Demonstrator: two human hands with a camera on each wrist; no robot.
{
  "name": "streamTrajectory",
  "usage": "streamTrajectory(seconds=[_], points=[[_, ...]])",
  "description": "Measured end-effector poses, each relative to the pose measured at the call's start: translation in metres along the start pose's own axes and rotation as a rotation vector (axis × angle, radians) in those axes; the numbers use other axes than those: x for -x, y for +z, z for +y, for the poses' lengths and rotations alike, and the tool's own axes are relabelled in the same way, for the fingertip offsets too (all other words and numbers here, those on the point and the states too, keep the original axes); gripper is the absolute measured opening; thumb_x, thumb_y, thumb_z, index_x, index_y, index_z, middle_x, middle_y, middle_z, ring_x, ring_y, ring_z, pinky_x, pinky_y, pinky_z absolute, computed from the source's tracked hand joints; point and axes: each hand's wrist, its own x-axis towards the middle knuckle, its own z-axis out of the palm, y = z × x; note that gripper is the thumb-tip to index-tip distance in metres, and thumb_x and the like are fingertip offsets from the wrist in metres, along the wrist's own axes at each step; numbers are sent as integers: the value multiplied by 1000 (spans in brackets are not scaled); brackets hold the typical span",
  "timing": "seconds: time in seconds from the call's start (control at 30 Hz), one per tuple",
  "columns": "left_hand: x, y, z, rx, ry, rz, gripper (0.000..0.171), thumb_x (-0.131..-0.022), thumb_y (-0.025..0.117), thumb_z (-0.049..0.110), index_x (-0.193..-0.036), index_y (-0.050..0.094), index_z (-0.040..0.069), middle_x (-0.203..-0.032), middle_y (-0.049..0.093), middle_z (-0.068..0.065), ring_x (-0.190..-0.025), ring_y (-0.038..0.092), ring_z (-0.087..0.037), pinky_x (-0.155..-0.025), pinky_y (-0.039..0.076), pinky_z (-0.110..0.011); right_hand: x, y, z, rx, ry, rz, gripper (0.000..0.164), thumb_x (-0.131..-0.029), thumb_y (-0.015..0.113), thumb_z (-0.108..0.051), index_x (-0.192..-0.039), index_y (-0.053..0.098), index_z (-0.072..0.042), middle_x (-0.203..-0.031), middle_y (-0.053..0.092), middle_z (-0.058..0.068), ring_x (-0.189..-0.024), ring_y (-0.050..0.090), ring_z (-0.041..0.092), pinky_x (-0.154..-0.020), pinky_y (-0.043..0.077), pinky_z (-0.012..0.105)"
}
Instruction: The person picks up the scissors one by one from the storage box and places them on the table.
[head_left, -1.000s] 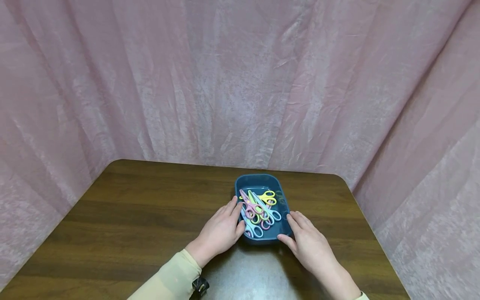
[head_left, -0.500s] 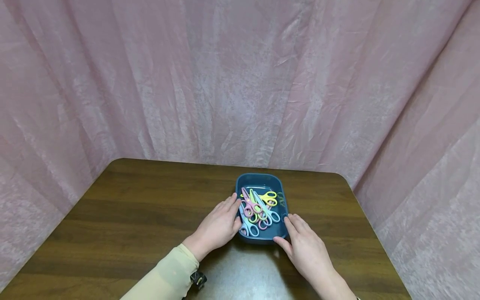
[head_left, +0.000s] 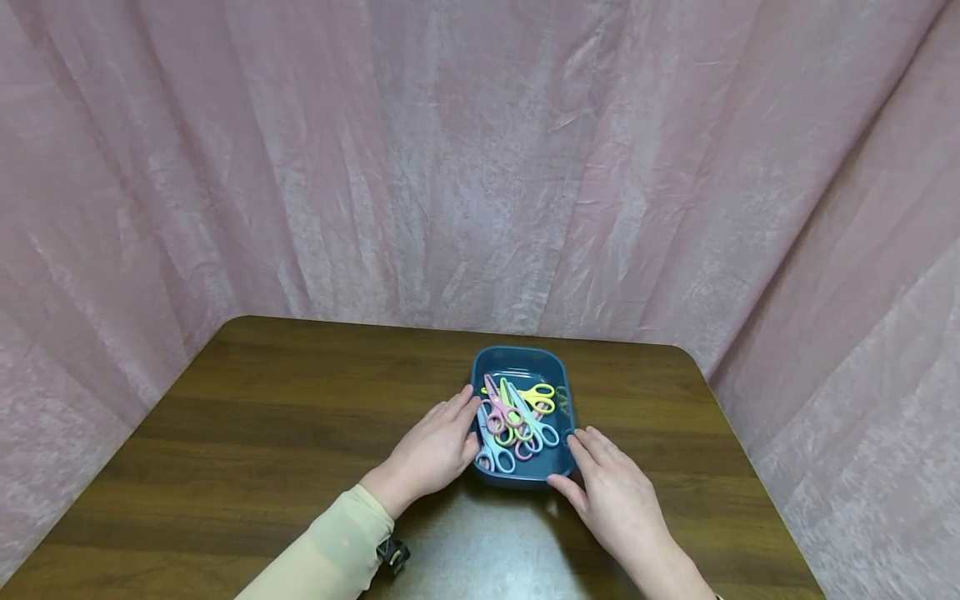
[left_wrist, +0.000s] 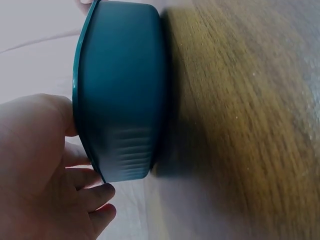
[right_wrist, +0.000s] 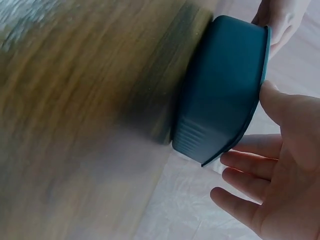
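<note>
A dark blue plastic bin [head_left: 521,358] rests on the wooden table, holding several small scissors in a loose pile. Pink scissors [head_left: 494,397] lie across the top beside light blue scissors [head_left: 519,402], and yellow scissors [head_left: 528,396] lie toward the far right. My left hand [head_left: 431,450] touches the bin's left side with fingers extended; in the left wrist view its thumb is at the rim of the bin [left_wrist: 117,85]. On the opposite side, my right hand [head_left: 618,496] lays its fingers along the wall, its thumb at the near right corner.
The brown wooden table [head_left: 300,400] extends widely to the left of the bin and more narrowly to the right. Pink curtains [head_left: 465,167] hang behind its far edge and along the sides. A black wrist device [head_left: 393,553] sits by the left sleeve.
The bin has shifted slightly left, and both hands have moved along with it. During the last half second there is hardly any movement; the scissors keep their arrangement.
</note>
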Motion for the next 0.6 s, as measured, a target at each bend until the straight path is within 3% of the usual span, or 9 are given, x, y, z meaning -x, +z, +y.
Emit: streamTrajectory(seconds=[0.33, 0.6], points=[[4, -2, -1, -48, 4, 34, 61, -114, 58, 29, -166, 45, -1, -176, 34, -20, -162, 34, -39, -131, 28, -54, -5, 5, 5, -5, -86, 88, 64, -94, 87, -45, -135, 75, 3, -138, 73, 17, -135, 66, 37, -110, 54, 54], [4, -2, 0, -57, 18, 62, 60, -112, 61, 26, -162, 49, -6, -173, 37, -26, -159, 39, -43, -129, 32, -57, -8, 7, 9, -30, -84, 69, 65, -93, 89, -44, -135, 75, 2, -140, 72, 18, -135, 66, 37, -111, 54, 54]])
